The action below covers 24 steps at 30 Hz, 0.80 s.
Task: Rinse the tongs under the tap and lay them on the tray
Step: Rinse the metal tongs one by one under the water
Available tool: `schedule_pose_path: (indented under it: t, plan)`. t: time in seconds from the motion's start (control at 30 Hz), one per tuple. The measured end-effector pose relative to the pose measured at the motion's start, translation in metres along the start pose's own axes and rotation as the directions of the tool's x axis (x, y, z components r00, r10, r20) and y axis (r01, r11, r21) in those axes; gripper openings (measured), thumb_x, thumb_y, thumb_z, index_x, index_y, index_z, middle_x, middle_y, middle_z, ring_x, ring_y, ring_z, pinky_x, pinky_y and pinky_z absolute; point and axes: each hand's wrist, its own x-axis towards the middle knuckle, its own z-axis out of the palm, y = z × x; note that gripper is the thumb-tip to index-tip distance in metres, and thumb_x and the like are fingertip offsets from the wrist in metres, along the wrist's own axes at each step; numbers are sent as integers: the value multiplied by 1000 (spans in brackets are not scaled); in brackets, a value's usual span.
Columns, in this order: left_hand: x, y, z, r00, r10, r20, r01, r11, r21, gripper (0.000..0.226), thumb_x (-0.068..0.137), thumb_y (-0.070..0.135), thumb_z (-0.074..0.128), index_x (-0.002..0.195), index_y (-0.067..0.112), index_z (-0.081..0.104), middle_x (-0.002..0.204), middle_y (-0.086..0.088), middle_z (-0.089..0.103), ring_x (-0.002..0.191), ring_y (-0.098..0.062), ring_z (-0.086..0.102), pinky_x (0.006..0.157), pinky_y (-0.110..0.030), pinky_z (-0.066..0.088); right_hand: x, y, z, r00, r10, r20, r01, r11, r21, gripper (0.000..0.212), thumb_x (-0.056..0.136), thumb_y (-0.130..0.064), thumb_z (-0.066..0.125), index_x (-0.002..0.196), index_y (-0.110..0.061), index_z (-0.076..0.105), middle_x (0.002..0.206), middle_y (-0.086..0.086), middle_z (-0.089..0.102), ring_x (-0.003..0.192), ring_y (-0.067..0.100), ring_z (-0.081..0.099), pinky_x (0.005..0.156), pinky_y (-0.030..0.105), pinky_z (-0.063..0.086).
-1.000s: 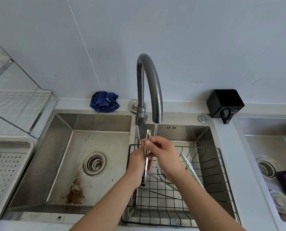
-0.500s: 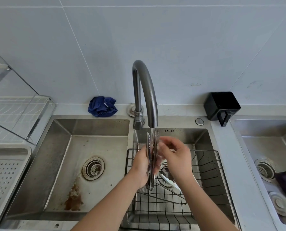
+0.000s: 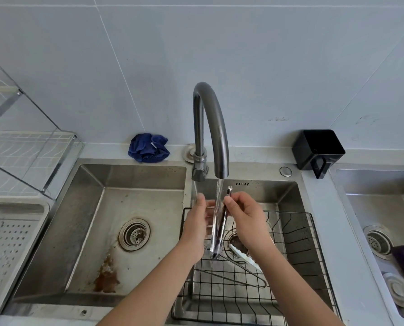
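The metal tongs (image 3: 222, 228) stand nearly upright under the water running from the dark curved tap (image 3: 211, 128), above the right basin. My right hand (image 3: 244, 216) pinches them near their top end. My left hand (image 3: 196, 223) grips their left side at mid-length, its fingertips blurred by the water stream. The lower tips of the tongs hang just above the black wire basket (image 3: 297, 234). The perforated metal tray (image 3: 10, 245) lies at the far left, beside the left basin.
A dish rack (image 3: 29, 158) stands behind the tray. A blue cloth (image 3: 148, 148) and a black box (image 3: 317, 149) sit on the back ledge. A second pair of tongs (image 3: 243, 270) lies in the wire basket. Another sink (image 3: 379, 234) with cloths is at right.
My right hand has slid up to the top end of the tongs. The tongs now sit right of the stream's centre, with my left hand still on them.
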Motion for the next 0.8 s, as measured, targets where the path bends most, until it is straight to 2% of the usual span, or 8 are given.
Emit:
schedule_pose_path:
  t: [0.07, 0.1, 0.17, 0.3, 0.37, 0.47, 0.63, 0.8]
  plan:
    - [1, -1, 5, 992, 121, 23, -122, 986, 114, 23, 103, 35, 50, 105, 35, 73, 105, 10, 76, 103, -11, 69, 81, -21, 54, 0, 0, 3, 1000, -4, 22, 4, 1000, 10, 20, 102, -18, 61, 83, -16, 66, 66, -6, 62, 57, 1, 52, 54, 14, 44]
    - [2, -1, 8, 989, 148, 29, -151, 975, 166, 23, 102, 22, 53, 105, 36, 71, 103, 10, 76, 103, -11, 69, 80, -20, 55, 0, -1, 3, 999, -10, 32, 10, 1000, 4, 19, 102, -18, 61, 84, -15, 66, 65, -5, 62, 55, 0, 51, 52, 13, 43]
    - [4, 1, 12, 985, 172, -1, -168, 958, 231, 24, 100, 12, 55, 109, 29, 69, 102, 3, 75, 102, -17, 70, 88, -35, 59, 0, 0, 3, 999, -28, 40, 28, 1000, -12, 19, 102, -18, 62, 84, -17, 66, 68, 4, 62, 58, 4, 51, 54, 15, 43]
    - [4, 5, 15, 966, 257, -27, -238, 925, 296, 19, 100, 16, 58, 116, 25, 64, 103, -6, 72, 96, -22, 69, 89, -47, 57, -2, 2, -2, 998, -23, 55, 23, 1000, -3, 20, 103, -22, 61, 84, -17, 66, 72, 12, 63, 62, 10, 52, 57, 24, 44]
    - [4, 5, 14, 947, 320, -13, -295, 887, 356, 20, 100, 20, 58, 119, 23, 62, 99, -10, 71, 89, -24, 68, 79, -44, 57, -3, 4, -4, 997, -42, 62, 43, 999, -16, 21, 101, -28, 61, 84, -18, 66, 75, 12, 64, 66, 11, 54, 61, 29, 46]
    - [3, 6, 13, 935, 354, -9, -318, 851, 417, 10, 101, 23, 56, 106, 21, 64, 87, -4, 69, 73, -11, 62, 65, -29, 49, -8, 8, -5, 998, -18, 66, 20, 999, -27, 20, 94, -41, 59, 83, -27, 67, 66, -7, 62, 61, 6, 52, 58, 24, 46]
    - [5, 3, 7, 951, 292, -98, -229, 883, 410, 21, 102, 27, 55, 92, 14, 68, 82, -6, 70, 72, -17, 64, 70, -36, 51, -12, 13, 0, 987, 110, 116, -118, 991, 65, 26, 93, -44, 62, 85, -20, 70, 68, 3, 56, 65, 24, 50, 59, 57, 50]
    - [8, 8, 1, 958, 236, -160, -166, 917, 362, 39, 100, 42, 54, 71, 18, 65, 60, 4, 58, 57, -11, 54, 58, -42, 47, -11, 16, 3, 983, 87, 160, -83, 996, -31, 22, 101, -33, 61, 90, -17, 72, 68, -3, 58, 66, 15, 52, 65, 37, 47]
